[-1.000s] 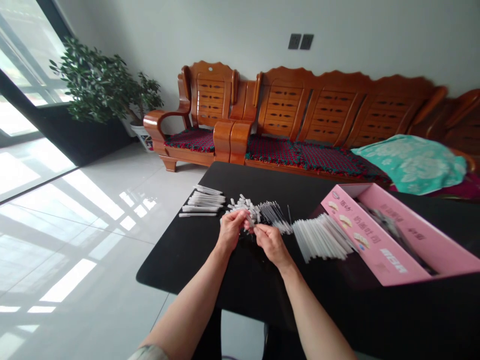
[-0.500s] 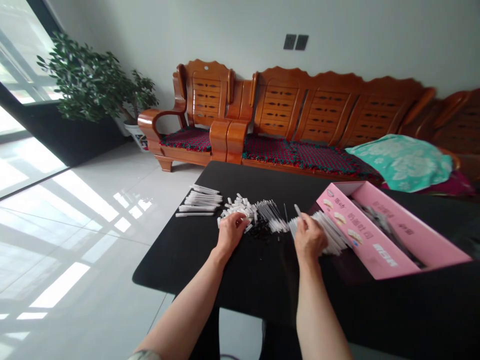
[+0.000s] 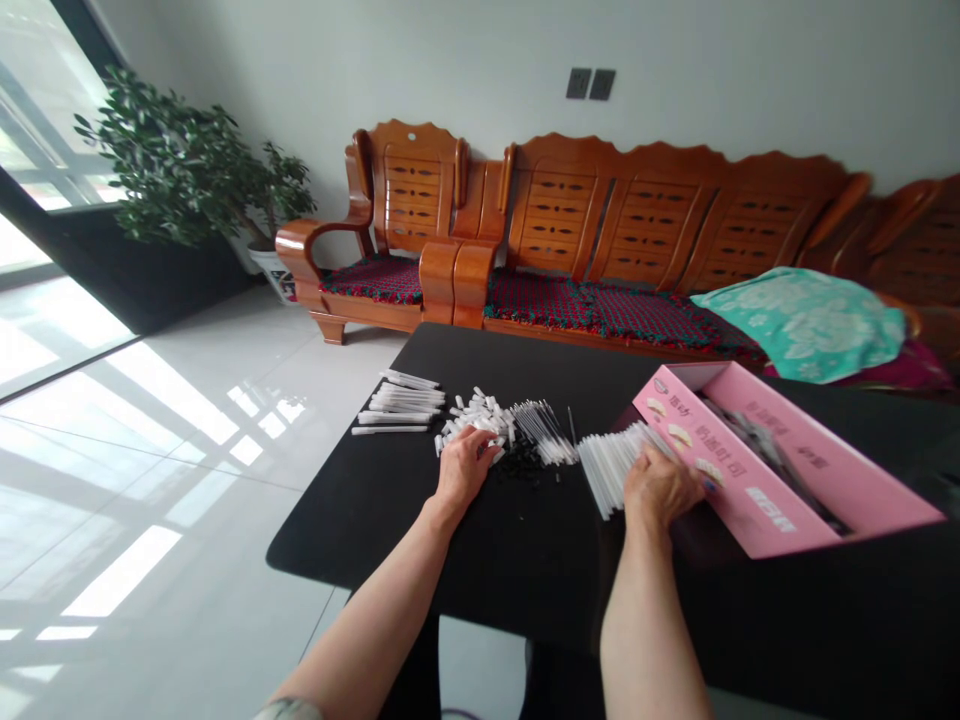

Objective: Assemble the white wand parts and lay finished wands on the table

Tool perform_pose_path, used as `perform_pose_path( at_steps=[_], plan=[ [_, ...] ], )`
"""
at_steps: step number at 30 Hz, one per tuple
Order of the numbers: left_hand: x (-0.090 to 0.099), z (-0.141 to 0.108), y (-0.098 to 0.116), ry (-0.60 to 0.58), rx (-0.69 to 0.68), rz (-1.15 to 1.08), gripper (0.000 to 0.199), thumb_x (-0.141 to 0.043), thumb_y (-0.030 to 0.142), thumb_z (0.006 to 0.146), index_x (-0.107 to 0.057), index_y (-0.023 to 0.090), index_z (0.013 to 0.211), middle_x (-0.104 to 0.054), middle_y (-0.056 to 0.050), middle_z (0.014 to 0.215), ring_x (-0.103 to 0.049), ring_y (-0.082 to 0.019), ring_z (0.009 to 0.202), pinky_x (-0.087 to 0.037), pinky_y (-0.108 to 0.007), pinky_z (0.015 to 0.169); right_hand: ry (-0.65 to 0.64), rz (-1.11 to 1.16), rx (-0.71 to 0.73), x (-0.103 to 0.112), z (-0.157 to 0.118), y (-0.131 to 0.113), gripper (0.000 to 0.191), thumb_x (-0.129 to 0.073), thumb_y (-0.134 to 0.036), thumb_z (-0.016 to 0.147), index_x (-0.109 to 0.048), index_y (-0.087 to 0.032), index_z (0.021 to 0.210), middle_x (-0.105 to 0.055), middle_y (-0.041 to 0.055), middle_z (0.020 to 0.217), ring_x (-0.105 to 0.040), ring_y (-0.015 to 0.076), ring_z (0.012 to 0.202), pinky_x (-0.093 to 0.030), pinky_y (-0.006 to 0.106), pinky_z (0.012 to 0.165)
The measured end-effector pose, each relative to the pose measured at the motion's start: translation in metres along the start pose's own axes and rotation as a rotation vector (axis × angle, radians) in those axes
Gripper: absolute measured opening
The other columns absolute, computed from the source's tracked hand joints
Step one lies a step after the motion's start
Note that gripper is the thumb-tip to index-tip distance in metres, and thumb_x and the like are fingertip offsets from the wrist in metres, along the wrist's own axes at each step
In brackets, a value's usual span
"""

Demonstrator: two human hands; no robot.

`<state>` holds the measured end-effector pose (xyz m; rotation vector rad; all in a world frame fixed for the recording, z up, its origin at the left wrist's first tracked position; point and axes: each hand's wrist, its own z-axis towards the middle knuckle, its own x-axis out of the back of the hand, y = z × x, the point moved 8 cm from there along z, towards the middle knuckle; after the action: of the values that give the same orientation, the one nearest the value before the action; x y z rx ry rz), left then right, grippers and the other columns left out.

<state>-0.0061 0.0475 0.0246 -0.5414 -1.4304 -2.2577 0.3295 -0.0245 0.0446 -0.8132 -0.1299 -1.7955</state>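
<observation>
I can see the left forearm (image 3: 375, 612) slanting forward and inward, its wrist nearly straight and the back of the left hand (image 3: 463, 468) upward, thumb and fingers curled inward. The right forearm (image 3: 651, 630) reaches more directly ahead, well apart from the left, and the right hand (image 3: 661, 485) bends outward at the wrist, knuckles up, fingertips mostly hidden.
</observation>
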Motion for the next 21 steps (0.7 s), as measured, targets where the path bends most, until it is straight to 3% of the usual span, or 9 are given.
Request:
perform_pose_path(
  at_steps=[6,10,15,17,21],
  plan=[
    [0.007,0.000,0.002,0.035,0.014,-0.004,0.014,-0.069,0.026,0.083,-0.075,0.021,0.095,-0.065,-0.003,0.082,-0.053,-0.013,0.061,-0.040,-0.025,0.064,0.003,-0.011,-0.078,0.000,0.007,0.004,0.029,-0.050,-0.025,0.082,-0.078,-0.017,0.081,-0.064,0.0137,0.063,-0.055,0.0335,0.080,-0.036,0.048,0.072],
    [0.011,-0.001,0.005,0.067,0.002,-0.004,0.013,-0.066,0.029,0.086,-0.074,0.021,0.094,-0.065,-0.003,0.084,-0.055,-0.013,0.062,-0.041,-0.025,0.065,0.037,0.119,0.046,0.014,0.004,-0.037,0.029,-0.052,-0.026,0.086,-0.077,-0.016,0.097,-0.070,0.0143,0.081,-0.058,0.0327,0.091,-0.038,0.047,0.081],
    [0.019,0.000,0.003,0.142,0.034,0.043,0.014,-0.061,0.028,0.089,-0.073,0.020,0.091,-0.066,-0.004,0.086,-0.057,-0.012,0.062,-0.042,-0.025,0.065,-0.065,0.345,0.279,0.020,-0.021,-0.103,0.030,-0.046,-0.028,0.096,-0.072,-0.014,0.101,-0.070,0.0111,0.080,-0.060,0.0248,0.083,-0.039,0.038,0.084],
    [0.029,0.001,-0.002,0.200,0.061,0.065,0.015,-0.060,0.026,0.090,-0.073,0.020,0.091,-0.066,-0.004,0.086,-0.058,-0.013,0.065,-0.043,-0.025,0.066,-0.069,0.371,0.314,0.020,-0.028,-0.112,0.029,-0.045,-0.027,0.097,-0.071,-0.015,0.097,-0.069,0.0097,0.076,-0.059,0.0232,0.080,-0.038,0.036,0.083],
    [0.060,0.004,-0.021,0.345,0.153,0.170,0.017,-0.057,0.021,0.089,-0.073,0.022,0.094,-0.068,-0.005,0.093,-0.063,-0.017,0.079,-0.047,-0.027,0.074,0.017,0.344,0.277,0.020,-0.030,-0.103,0.026,-0.048,-0.028,0.096,-0.069,-0.015,0.088,-0.068,0.0088,0.073,-0.057,0.0215,0.073,-0.038,0.034,0.076]
  ],
)
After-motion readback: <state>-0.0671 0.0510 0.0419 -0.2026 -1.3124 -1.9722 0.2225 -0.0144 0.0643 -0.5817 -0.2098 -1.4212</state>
